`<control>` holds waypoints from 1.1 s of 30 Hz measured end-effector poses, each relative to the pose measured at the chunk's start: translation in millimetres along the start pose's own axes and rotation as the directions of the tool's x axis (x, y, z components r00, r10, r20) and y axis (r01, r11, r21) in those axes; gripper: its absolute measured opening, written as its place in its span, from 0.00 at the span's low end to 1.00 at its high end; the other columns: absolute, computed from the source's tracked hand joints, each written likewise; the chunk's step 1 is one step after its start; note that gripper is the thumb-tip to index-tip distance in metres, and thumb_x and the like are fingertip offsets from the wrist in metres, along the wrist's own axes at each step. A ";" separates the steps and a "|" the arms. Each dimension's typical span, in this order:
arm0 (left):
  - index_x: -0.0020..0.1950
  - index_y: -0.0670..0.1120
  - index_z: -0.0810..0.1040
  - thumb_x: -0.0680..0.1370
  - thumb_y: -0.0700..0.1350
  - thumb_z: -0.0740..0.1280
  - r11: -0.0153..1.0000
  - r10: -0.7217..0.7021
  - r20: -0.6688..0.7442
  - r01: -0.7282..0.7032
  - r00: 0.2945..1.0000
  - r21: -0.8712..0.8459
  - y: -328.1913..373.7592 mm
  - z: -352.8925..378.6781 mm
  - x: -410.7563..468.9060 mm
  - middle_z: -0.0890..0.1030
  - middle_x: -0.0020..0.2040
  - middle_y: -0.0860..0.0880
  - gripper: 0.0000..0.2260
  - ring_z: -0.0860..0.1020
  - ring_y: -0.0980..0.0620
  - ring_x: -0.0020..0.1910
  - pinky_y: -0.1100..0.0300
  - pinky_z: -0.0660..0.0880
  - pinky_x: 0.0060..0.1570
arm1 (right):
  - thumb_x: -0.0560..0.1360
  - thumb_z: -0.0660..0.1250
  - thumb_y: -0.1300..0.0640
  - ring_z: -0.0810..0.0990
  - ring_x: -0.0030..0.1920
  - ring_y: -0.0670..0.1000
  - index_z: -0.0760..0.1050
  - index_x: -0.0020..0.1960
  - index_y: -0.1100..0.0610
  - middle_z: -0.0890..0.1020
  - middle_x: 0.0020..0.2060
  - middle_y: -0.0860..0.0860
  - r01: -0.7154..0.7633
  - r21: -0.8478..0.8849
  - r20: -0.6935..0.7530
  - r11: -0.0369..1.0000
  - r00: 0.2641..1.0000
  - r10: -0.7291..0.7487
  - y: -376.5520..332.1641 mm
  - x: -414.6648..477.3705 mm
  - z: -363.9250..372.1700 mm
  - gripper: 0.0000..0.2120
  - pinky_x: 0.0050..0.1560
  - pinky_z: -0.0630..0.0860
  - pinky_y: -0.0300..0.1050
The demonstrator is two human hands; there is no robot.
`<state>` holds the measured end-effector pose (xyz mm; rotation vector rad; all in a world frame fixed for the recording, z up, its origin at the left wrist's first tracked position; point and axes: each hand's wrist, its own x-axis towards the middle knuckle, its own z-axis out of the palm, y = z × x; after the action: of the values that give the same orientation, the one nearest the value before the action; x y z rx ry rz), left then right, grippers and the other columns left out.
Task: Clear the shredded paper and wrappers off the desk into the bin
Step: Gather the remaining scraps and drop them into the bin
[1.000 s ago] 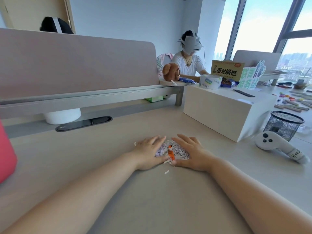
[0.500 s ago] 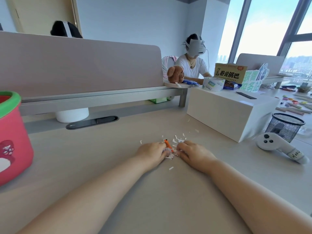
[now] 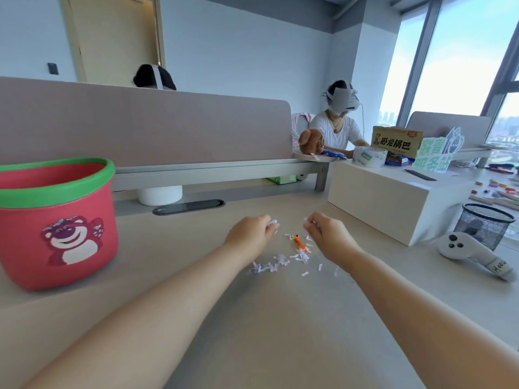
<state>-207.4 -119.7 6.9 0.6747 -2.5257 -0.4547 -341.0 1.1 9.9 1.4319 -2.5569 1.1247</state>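
Pale wood tabletop (image 3: 280,318) in a bright office, with a grey divider panel (image 3: 140,127) along its far edge and tall windows at far right. Your two bare arms reach forward over the middle of it.

Your left hand (image 3: 250,234) has its fingers curled round a small clump of shredded paper, which shows white at the fingertips. Your right hand (image 3: 327,234) is curled the same way, with a few white bits pinched at its tips. Both hands appear raised just off the surface, though the view does not make that certain.

More shredded paper (image 3: 276,263) lies scattered on the tabletop between and just near your wrists, with an orange wrapper (image 3: 298,242) among it, touching neither hand.

You look to be partway through the pick-up step, with a first handful gathered. The next move calls for carrying both handfuls left to the bin (image 3: 56,189), a red tub with a green rim and a bear print, standing open on the tabletop well apart at far left. Loose scraps may drop on the way.

Nothing stands between your hands and the bin. To the right sit a white box (image 3: 393,203), a black mesh cup (image 3: 483,228) and a white controller (image 3: 471,254). Another person (image 3: 337,127) sits at the far right.
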 end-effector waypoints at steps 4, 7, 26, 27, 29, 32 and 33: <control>0.45 0.40 0.73 0.81 0.50 0.55 0.999 -0.011 -0.103 0.008 0.995 -0.033 -7.4 -48.7 -7.2 0.82 0.45 0.40 0.16 0.77 0.41 0.42 0.56 0.66 0.38 | 0.78 0.59 0.54 0.70 0.33 0.52 0.72 0.45 0.58 0.72 0.31 0.49 0.111 0.090 -0.076 0.990 0.992 -0.104 -52.9 8.5 -4.7 0.08 0.32 0.65 0.40; 0.40 0.41 0.70 0.80 0.50 0.55 1.000 -0.016 -0.214 0.014 0.977 -0.012 -15.2 -93.6 -13.7 0.82 0.45 0.40 0.15 0.78 0.39 0.45 0.56 0.65 0.37 | 0.78 0.58 0.55 0.71 0.34 0.50 0.73 0.48 0.62 0.75 0.33 0.51 0.243 0.141 -0.122 0.960 0.966 -0.227 -102.5 17.7 -3.6 0.10 0.33 0.66 0.41; 0.37 0.46 0.72 0.80 0.55 0.54 0.838 -0.496 0.029 0.470 0.868 0.279 -171.2 -272.2 -49.6 0.75 0.39 0.46 0.18 0.73 0.44 0.44 0.56 0.68 0.42 | 0.79 0.56 0.56 0.68 0.30 0.38 0.70 0.47 0.58 0.71 0.31 0.42 0.473 0.476 -0.059 0.741 0.858 -0.510 -326.1 73.3 101.0 0.08 0.27 0.66 0.21; 0.42 0.46 0.76 0.79 0.56 0.54 0.831 -0.519 0.073 0.482 0.852 0.279 -170.6 -274.9 -51.1 0.78 0.42 0.45 0.18 0.75 0.44 0.45 0.56 0.69 0.46 | 0.79 0.56 0.56 0.68 0.30 0.39 0.71 0.47 0.59 0.71 0.31 0.42 0.477 0.474 -0.064 0.740 0.857 -0.512 -327.8 74.4 105.0 0.08 0.27 0.66 0.23; 0.56 0.48 0.79 0.79 0.56 0.53 0.820 -0.537 0.117 0.484 0.836 0.304 -168.3 -279.3 -56.4 0.79 0.49 0.44 0.19 0.76 0.45 0.50 0.56 0.68 0.53 | 0.79 0.56 0.54 0.69 0.32 0.40 0.73 0.50 0.62 0.71 0.31 0.43 0.482 0.458 -0.067 0.747 0.857 -0.511 -331.9 76.9 112.6 0.12 0.29 0.65 0.26; 0.58 0.53 0.79 0.80 0.56 0.54 0.816 -0.445 0.067 0.374 0.893 0.442 -174.7 -282.9 -62.6 0.76 0.60 0.45 0.17 0.70 0.46 0.62 0.52 0.63 0.65 | 0.79 0.56 0.53 0.71 0.33 0.43 0.73 0.51 0.61 0.73 0.32 0.45 0.466 0.478 -0.064 0.744 0.864 -0.500 -338.1 81.0 122.2 0.12 0.31 0.65 0.30; 0.54 0.52 0.81 0.79 0.56 0.57 0.830 -0.402 0.022 0.354 0.915 0.432 -178.5 -283.9 -65.2 0.78 0.55 0.45 0.15 0.73 0.47 0.57 0.54 0.69 0.58 | 0.79 0.56 0.53 0.71 0.33 0.44 0.73 0.51 0.60 0.73 0.32 0.46 0.464 0.488 -0.067 0.739 0.864 -0.498 -340.5 82.1 124.3 0.12 0.32 0.65 0.32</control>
<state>59.3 -285.0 142.1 1.3677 -2.6189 -0.0667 -95.2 -243.9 142.8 2.1019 -1.7872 1.6990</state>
